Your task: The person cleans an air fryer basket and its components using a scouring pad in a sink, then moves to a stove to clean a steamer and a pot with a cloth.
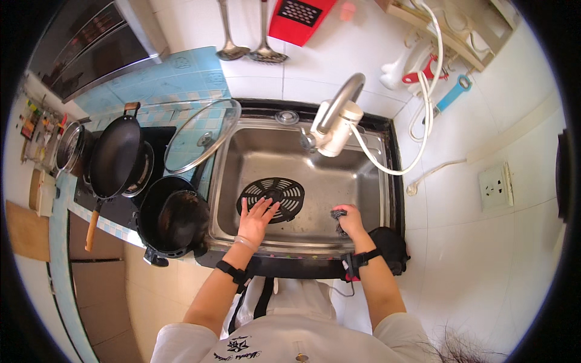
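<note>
A round black slotted rack [283, 195], like an air fryer's crisper plate, lies in the left part of a stainless steel sink [313, 168]. My left hand [255, 222] rests over its near left edge, fingers spread; whether they press on it I cannot tell. At the right side of the basin my right hand [352, 222] is closed around a dark grey scrubbing pad, probably steel wool [339, 217]. Above the basin stands a white faucet [342, 122] with a curved metal spout. No stream of water shows.
Left of the sink sit a black air fryer basket [170, 218], a glass lid [199, 140] and a frying pan [117, 156] on the stove. A white cord [404, 171] loops from the faucet. Ladles [232, 50] and a red grater [299, 22] hang behind; a dark bag-like item [390, 249] lies right.
</note>
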`<state>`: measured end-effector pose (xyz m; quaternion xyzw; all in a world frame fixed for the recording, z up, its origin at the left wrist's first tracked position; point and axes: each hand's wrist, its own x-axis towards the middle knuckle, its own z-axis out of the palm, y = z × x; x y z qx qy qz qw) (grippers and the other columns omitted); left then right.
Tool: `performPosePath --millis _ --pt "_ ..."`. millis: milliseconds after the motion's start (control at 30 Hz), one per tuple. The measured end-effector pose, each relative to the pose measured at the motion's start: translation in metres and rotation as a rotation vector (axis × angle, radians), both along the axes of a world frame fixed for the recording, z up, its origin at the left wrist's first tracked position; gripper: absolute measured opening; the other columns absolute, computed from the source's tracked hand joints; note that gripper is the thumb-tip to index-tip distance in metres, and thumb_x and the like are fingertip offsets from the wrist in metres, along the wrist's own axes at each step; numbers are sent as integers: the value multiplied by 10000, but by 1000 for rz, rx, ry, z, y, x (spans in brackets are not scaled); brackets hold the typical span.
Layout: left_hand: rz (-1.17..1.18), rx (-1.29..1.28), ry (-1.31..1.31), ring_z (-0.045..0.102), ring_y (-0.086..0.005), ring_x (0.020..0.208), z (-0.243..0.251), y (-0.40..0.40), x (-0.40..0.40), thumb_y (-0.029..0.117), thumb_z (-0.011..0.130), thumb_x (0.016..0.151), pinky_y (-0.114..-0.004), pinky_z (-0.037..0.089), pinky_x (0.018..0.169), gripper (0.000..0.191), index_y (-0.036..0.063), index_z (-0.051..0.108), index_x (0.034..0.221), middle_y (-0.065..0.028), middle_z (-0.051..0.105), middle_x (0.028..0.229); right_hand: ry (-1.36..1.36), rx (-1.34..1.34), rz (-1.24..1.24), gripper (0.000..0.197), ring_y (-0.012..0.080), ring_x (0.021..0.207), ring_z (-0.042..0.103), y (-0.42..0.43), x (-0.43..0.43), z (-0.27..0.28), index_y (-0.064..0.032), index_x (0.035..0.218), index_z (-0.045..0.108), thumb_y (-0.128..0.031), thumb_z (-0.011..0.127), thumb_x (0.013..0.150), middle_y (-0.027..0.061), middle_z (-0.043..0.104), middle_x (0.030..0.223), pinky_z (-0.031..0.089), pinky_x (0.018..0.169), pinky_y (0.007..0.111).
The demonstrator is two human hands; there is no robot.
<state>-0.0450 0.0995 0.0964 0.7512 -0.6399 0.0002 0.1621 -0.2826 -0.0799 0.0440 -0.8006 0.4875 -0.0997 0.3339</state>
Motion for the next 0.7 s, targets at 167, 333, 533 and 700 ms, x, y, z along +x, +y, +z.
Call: performPosePath --millis 167,333,533,700 --pt "-152 -55 164 373 -230 1154 -9 14 18 49 433 741 -417 285 947 486 162 393 1212 -54 401 1248 -306 216 -371 368 203 819 542 32 27 22 -55 869 625 101 495 562 76 574 860 419 730 268" --pt "-52 -261 786 478 -274 1033 -3 0 33 -34 370 734 -328 381 874 435 92 471 1137 -118 512 1111 -423 136 -379 407 168 803 540 49 8 21 -35 959 592 115 498 592 74 576 906 424 711 248" --pt "252 -213 903 514 -377 830 -7 3 43 43 422 788 -402 429 690 324 89 485 1103 -203 556 901 -447 147 -457 397 167 844 536 79 15 61 -15 978 574 117 495 611 70 570 935 411 759 253" --pt "511 -313 1087 505 -404 773 -5 3 48 116 451 820 -409 419 649 235 65 512 1041 -225 554 799 -489 160 -487 413 162 841 538 93 12 65 -20 987 574 125 506 606 65 571 936 414 756 255"
